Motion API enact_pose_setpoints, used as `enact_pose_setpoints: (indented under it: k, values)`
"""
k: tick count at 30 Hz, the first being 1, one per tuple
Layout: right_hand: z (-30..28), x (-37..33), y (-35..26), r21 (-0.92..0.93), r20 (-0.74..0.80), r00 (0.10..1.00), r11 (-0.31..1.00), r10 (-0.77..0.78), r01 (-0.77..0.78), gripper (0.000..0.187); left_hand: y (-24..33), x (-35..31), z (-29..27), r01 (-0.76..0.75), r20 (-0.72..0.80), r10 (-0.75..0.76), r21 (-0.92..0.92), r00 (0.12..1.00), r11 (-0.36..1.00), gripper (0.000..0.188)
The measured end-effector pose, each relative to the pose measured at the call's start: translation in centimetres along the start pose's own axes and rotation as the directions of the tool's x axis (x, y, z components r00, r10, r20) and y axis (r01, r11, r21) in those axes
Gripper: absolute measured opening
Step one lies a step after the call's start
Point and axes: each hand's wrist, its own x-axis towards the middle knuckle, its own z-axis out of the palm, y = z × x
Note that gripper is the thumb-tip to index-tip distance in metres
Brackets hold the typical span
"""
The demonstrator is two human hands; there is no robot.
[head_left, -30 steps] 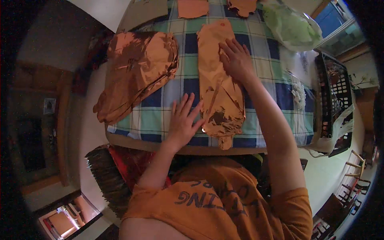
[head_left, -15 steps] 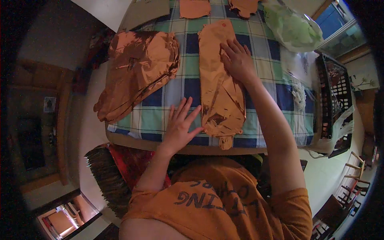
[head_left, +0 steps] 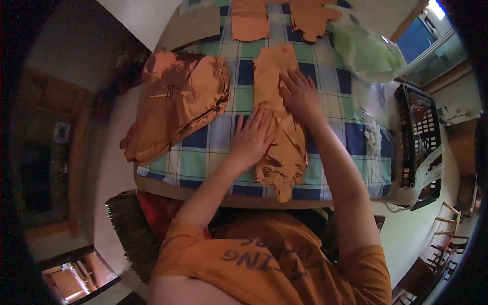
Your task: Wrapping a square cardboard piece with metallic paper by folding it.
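A long, flat copper-coloured foil balloon (head_left: pixel 285 158), uninflated and creased, lies lengthwise before me on a checked tablecloth (head_left: pixel 330 147). Its narrow tail points toward me at the table's near edge. My left hand (head_left: pixel 252 138) rests flat on the middle of the balloon, fingers extended. Farther up, along the right edge, my right hand (head_left: pixel 301 99) lies with its fingers spread, the fingertips on the foil. Neither hand grips anything. To the left sits a thick pile of similar copper foil (head_left: pixel 178 104), its layers showing along the right side.
More flat copper foil pieces (head_left: pixel 250 21) lie at the far edge, beside a sheet of cardboard (head_left: pixel 195 26). A clear plastic bag with pale green contents (head_left: pixel 363 53) stands far right. White string (head_left: pixel 373 137) and a black plastic crate (head_left: pixel 419 127) are at the right.
My left hand has moved from beside the balloon's near end up and right onto its middle. My right hand stays at the right edge. The whole view has shifted slightly.
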Motion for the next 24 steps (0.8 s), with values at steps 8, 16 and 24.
enact_pose_setpoints:
  k: [8,16,24]
  values:
    - [0.2,0.0,0.1,-0.031,-0.034,0.999,1.0,-0.003,0.002,0.041,-3.4,7.1,1.2,0.113,-0.052,-0.116,-0.062,0.992,0.992,0.052]
    - [0.9,0.0,0.3,-0.024,-0.053,0.999,1.0,-0.002,0.0,0.041,-4.9,10.4,1.7,0.138,-0.104,-0.139,-0.016,0.985,0.99,0.05]
    - [1.3,-0.1,0.3,0.007,-0.113,0.993,1.0,-0.024,0.025,0.039,-4.1,7.8,2.1,0.087,-0.105,-0.079,0.078,0.991,0.993,0.048]
